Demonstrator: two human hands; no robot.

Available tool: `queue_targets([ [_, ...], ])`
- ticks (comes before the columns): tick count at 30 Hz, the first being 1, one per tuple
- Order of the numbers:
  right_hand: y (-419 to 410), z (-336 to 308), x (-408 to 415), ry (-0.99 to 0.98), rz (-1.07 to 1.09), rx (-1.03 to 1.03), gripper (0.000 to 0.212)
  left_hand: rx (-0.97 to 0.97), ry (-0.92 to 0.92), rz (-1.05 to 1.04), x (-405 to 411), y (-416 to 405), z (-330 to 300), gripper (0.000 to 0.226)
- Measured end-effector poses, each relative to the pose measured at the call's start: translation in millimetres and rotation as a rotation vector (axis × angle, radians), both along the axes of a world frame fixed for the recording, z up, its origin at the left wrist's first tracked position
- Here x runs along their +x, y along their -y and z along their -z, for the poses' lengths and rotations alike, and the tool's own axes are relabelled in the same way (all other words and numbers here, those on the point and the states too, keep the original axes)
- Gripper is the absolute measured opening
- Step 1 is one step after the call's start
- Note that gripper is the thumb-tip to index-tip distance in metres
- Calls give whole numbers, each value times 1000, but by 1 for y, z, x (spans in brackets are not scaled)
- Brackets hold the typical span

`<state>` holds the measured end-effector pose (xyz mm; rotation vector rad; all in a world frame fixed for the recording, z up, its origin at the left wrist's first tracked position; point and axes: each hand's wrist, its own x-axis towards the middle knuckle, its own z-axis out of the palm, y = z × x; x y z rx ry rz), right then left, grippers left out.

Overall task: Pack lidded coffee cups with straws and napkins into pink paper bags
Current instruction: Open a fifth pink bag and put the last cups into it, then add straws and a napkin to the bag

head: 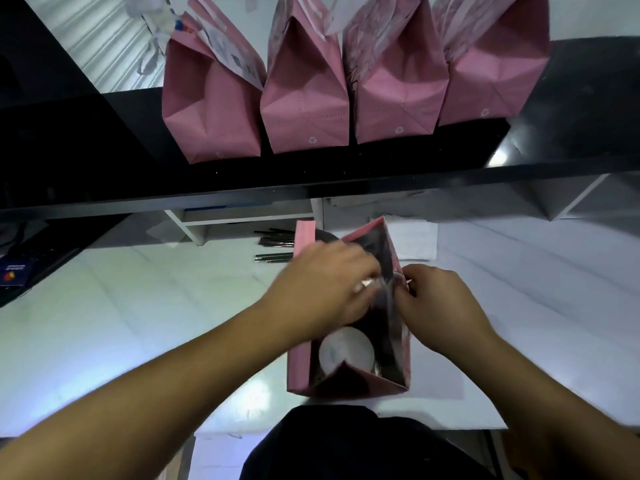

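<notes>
Directly beneath both hands, the open pink bag (298, 355) with a lidded cup (344, 351).

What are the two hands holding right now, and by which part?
Right hand pinches the open pink bag at its right top edge. Left hand is inside the bag's mouth; its grasp cannot be told.
</notes>
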<state>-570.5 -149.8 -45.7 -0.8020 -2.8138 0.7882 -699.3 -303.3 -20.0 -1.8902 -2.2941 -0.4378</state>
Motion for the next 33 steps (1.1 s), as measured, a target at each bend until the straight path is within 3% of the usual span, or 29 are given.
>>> queue_targets([
  [4,-6,0,-1,13,34,10,42,326,258,-498,-67,28,1,14],
  [5,-7,0,-3,21,39,17,41,313,315,-627,-88,33,11,12],
  [7,-6,-2,-5,37,46,31,41,108,334,-749,-123,43,37,8],
  [10,-2,-4,-8,38,55,40,43,-293,271,-694,-154,48,77,14],
  [14,0,-5,-9,66,69,37,42,-515,283,-657,-170,38,117,25],
  [19,3,-8,-11,122,61,39,40,-612,289,-626,-180,26,162,35],
  [26,7,-9,-8,99,-75,112,27,-543,254,-650,-189,17,196,46],
  [33,4,-10,-13,189,-43,91,28,-616,249,-598,-198,14,190,29],
])
